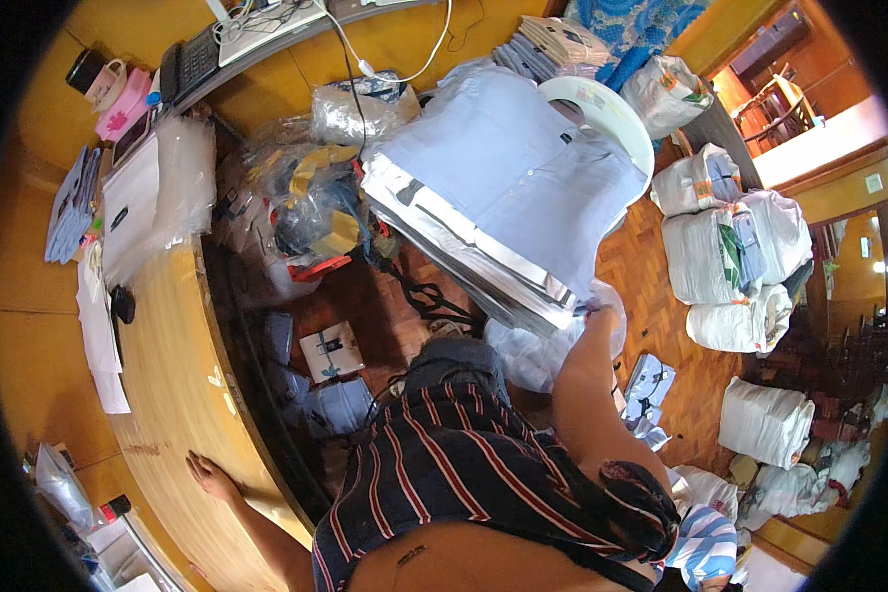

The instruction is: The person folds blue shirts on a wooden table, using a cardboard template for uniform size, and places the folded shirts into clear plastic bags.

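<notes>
My left hand (212,479) lies flat on the wooden table (168,375), fingers stretched out, holding nothing. On the right, my right hand (602,318) is at the near corner of a tall garment stack, closed on a thin, clear plastic bag (543,350) that hangs around it; most of its fingers are hidden. A light blue shirt (503,148) lies spread on top of the stack, its collar label toward the far right. White layers (464,232) show beneath it. A round white chair back (612,113) stands behind the shirt.
Several white bundles (701,252) line the floor at right. Folded blue shirts (648,385) lie near my right arm. Crumpled plastic and bags (316,207) fill the space left of the stack. A striped sleeve (705,543) of another person shows at lower right.
</notes>
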A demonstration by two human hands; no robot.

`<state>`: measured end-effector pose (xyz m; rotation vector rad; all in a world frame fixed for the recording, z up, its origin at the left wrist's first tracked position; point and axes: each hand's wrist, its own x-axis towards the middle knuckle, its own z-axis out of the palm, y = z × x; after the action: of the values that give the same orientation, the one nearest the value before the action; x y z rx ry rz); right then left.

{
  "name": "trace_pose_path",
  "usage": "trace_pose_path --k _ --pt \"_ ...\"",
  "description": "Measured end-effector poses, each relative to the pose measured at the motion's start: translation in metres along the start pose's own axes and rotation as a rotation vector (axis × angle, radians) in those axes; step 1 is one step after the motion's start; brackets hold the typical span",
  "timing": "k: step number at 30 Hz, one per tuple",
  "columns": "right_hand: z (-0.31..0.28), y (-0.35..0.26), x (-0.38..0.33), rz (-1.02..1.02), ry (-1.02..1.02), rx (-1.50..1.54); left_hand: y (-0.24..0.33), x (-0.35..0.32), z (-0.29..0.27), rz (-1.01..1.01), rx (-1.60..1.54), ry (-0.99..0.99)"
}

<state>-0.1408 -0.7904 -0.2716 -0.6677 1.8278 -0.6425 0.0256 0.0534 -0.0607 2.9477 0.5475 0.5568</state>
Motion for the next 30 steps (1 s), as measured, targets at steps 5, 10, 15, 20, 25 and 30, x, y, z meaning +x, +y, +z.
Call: trace_pose_path --k 5,10,15,20,25,30 --pt "0.046 -0.140 -0.111 -0.935 -0.205 0.648 0.099 0.005 -0.005 0.009 -0.215 0.215" --pt "0.066 -0.165 -0.373 -1.727 -0.921 -0.314 0.308 -0.013 -0.036 0.274 -0.824 -0.218" --pt "0.036 -0.107 -0.491 -2.051 -2.061 -0.348 0.424 -0.036 -0.059 0.433 -1.175 -0.239" --pt "0.040 -0.121 -0.500 -2.046 -1.889 -0.455 0.382 -0.048 -0.094 0.745 -0.960 0.190" --pt "0.069 -0.090 -0.501 -1.978 -1.801 -0.402 0.342 -0.062 -0.155 0.313 -0.773 0.496" --pt "0.078 -0.088 -0.532 -2.185 -2.130 -0.650 0.272 -0.084 -0.190 0.025 -0.492 0.663"
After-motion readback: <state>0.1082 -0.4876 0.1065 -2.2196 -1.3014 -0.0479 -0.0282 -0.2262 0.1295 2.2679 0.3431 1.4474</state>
